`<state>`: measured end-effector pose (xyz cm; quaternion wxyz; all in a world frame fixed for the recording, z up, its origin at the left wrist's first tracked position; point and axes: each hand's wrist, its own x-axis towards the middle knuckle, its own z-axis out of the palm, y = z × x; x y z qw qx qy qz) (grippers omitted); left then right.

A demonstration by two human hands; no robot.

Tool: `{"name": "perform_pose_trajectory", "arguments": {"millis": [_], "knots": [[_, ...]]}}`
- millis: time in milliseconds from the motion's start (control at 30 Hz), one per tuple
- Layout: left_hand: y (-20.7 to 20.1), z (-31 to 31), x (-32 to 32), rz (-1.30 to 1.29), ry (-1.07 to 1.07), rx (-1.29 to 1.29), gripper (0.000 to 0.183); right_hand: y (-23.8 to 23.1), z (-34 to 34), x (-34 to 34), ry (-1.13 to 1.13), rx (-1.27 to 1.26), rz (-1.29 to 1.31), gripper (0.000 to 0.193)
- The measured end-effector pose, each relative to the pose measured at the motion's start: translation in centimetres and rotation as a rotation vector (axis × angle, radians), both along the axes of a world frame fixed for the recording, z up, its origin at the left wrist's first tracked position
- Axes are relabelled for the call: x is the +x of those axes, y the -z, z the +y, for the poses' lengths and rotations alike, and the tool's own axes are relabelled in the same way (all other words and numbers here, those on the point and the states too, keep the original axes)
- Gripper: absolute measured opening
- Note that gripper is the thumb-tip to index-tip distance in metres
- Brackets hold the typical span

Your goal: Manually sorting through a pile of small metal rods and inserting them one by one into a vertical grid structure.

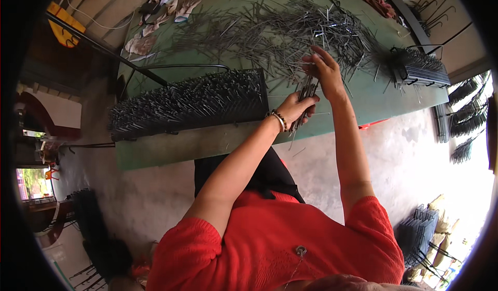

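Note:
A bundle of thin dark metal rods (308, 89) stands tilted in my left hand (296, 109), whose fingers are wrapped round its lower part. Some rod ends poke out below that fist, over the table's near edge. My right hand (326, 73) is at the bundle's upper end, its fingers curved and apart; whether it touches the rod tips is hard to see. Beyond both hands spreads a large loose heap of similar rods (280, 31). To the left of my left hand is a long dark rack (192, 104) packed tightly with short dark pieces.
The green table (150, 157) carries a second, smaller rack (425, 75) at its right end. Gloves and cloths (140, 44) lie at the far left. A black bar (109, 47) crosses over the left side. Wire racks (417, 229) stand on the floor at lower right.

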<state>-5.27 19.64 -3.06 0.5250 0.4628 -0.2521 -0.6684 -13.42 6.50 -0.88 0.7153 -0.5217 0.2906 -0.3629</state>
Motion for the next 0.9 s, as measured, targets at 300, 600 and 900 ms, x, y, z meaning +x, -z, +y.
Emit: {"name": "perform_pose_trajectory", "arguments": {"millis": [300, 600, 900], "knots": [[0.0, 0.3, 0.5, 0.074, -0.069, -0.069, 0.019, 0.8, -3.7, -0.8, 0.145, -0.116, 0.037, 0.039], [-7.9, -3.3, 1.0, 0.016, -0.509, -0.474, 0.014, 4.2, 1.1, -2.9, 0.123, 0.039, -0.024, 0.048], [-2.6, -3.8, -1.1, -0.281, -0.573, -0.551, 0.029, 3.2, 8.5, 0.8, 0.161, 0.736, -0.895, 0.036]]}}
